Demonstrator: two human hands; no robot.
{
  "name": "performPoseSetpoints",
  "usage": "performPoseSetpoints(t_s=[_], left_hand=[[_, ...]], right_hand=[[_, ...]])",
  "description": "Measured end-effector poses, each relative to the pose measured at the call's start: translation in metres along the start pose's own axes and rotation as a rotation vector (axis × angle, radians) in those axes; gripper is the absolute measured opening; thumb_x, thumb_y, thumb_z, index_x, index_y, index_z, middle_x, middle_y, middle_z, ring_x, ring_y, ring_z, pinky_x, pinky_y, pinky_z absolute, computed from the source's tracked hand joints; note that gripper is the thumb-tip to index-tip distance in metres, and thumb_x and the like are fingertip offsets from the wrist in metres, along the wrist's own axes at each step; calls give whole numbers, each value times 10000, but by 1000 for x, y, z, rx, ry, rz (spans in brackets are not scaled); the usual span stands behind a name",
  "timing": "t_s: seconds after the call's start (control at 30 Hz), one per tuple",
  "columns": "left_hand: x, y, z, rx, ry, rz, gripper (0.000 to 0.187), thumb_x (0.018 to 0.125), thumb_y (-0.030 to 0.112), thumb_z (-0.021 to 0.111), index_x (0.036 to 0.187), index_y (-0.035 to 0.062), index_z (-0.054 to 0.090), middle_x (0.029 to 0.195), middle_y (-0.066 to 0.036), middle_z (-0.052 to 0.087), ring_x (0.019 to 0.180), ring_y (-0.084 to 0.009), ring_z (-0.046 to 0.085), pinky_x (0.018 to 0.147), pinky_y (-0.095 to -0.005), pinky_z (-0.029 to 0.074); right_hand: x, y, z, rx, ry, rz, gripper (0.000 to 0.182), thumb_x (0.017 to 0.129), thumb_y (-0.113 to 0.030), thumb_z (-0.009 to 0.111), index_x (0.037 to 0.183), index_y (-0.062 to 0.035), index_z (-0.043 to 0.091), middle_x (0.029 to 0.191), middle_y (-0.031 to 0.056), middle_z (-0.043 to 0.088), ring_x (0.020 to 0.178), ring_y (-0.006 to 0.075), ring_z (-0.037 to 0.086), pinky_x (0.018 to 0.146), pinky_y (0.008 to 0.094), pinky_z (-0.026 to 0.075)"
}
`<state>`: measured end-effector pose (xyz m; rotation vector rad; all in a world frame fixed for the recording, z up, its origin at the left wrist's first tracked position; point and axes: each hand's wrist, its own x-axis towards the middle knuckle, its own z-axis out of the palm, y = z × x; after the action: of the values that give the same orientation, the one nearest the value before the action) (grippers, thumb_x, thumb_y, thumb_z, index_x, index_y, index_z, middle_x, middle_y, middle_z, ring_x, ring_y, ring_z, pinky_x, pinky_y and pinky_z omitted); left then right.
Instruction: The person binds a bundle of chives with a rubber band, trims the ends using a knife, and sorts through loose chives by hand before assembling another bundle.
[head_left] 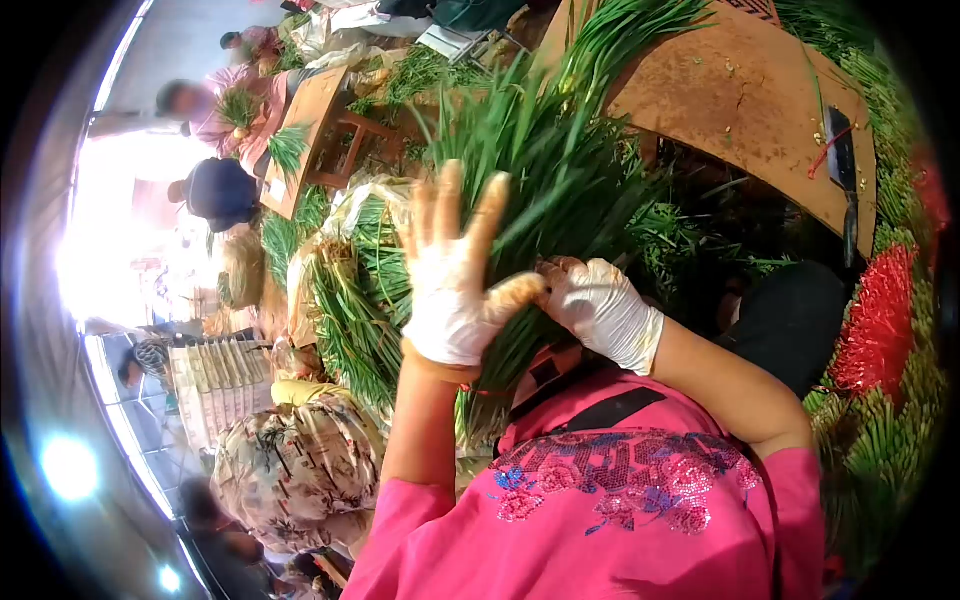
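Note:
My left hand (450, 280), in a thin white glove with stained fingertips, is raised with its fingers spread and its palm showing. Just right of its thumb, my right hand (598, 305), gloved too, has its fingers curled together at the lower edge of a large bunch of long green leaves (550, 170). What its fingers grip, if anything, is hidden. The leaves stretch upward behind both hands. More green stalks (350, 300) lie in an open sack to the left.
A wooden table (740, 95) at the upper right bears a dark-bladed knife (842, 165). Red ties (878, 320) lie on stalks at the right. A person in patterned clothing (295, 470) is at the lower left; others sit near a small wooden table (305, 130).

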<state>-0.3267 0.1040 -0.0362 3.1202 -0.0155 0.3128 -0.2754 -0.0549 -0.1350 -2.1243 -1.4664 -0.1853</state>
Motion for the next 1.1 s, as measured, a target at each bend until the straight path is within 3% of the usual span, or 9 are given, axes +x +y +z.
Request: performPoseSetpoints(t_s=[0.07, 0.2, 0.37, 0.47, 0.6, 0.67, 0.83, 0.97, 1.1], left_hand=[[0, 10, 10, 35, -149, -64, 994, 598, 609, 722, 1422, 180, 366, 1489, -194, 233, 1341, -479, 193, 1072, -578, 183], [-6, -29, 37, -86, -128, -220, 1029, 523, 178, 812, 1435, 180, 335, 1456, -182, 293, 1350, -432, 222, 1107, -479, 216], [-7, -34, 43, -265, -35, -205, 1021, 545, 97, 770, 1447, 114, 291, 1429, -201, 325, 1350, -404, 244, 1120, -461, 195], [-5, -27, 42, -233, -33, -202, 1032, 545, 93, 766, 1452, 114, 275, 1425, -205, 330, 1346, -406, 249, 1126, -463, 177], [-3, -23, 44, -203, -43, -205, 1035, 545, 97, 766, 1452, 105, 268, 1422, -202, 335, 1341, -400, 262, 1128, -470, 164], [-3, -21, 45, -221, -48, -197, 1031, 546, 98, 766, 1451, 102, 270, 1423, -194, 338, 1340, -390, 271, 1126, -471, 170], [-1, -20, 46, -208, -56, -167, 1020, 552, 113, 768, 1447, 97, 279, 1431, -175, 340, 1337, -372, 288, 1117, -465, 190], [0, -20, 45, -258, -58, -184, 1006, 556, 122, 769, 1441, 90, 292, 1428, -175, 350, 1336, -378, 290, 1113, -448, 212], [-3, -25, 46, -263, -42, -206, 998, 561, 106, 759, 1442, 91, 290, 1434, -178, 343, 1335, -383, 289, 1112, -441, 221]], right_hand=[[-6, 9, 10, 26, 103, -142, 265, 789, -176, 532, 1010, -61, 620, 1071, 104, 597, 916, 217, 585, 663, 315, 507], [-33, 4, 9, 224, 95, -24, 342, 798, -148, 547, 1120, -45, 600, 1155, 119, 584, 1034, 201, 572, 706, 326, 496], [-52, 7, 8, 484, 128, 20, 436, 809, -94, 593, 1236, -45, 518, 1202, 80, 590, 1056, 297, 588, 814, 348, 520], [-53, 15, 8, 774, 238, 88, 436, 832, -86, 601, 1254, -44, 503, 1159, 102, 616, 1046, 296, 603, 860, 346, 508], [-39, 24, 12, 1088, 358, 459, 357, 863, 9, 535, 1215, -45, 514, 1163, 87, 632, 886, 207, 681, 731, 273, 551], [-29, 36, 14, 818, 402, 299, 412, 843, -11, 564, 1246, -72, 499, 1050, 102, 669, 696, 199, 687, 593, 284, 554], [-12, 49, 17, 94, 180, 112, 450, 803, -161, 661, 1236, -108, 552, 893, 72, 684, 596, 226, 640, 492, 287, 506], [-3, 54, 22, 19, 310, -2, 242, 779, -144, 681, 1021, -126, 679, 622, 38, 571, 485, 212, 562, 432, 316, 453], [1, 49, 10, 121, 379, -15, 80, 761, -93, 690, 838, -112, 679, 598, 38, 530, 479, 218, 529, 428, 305, 426]])
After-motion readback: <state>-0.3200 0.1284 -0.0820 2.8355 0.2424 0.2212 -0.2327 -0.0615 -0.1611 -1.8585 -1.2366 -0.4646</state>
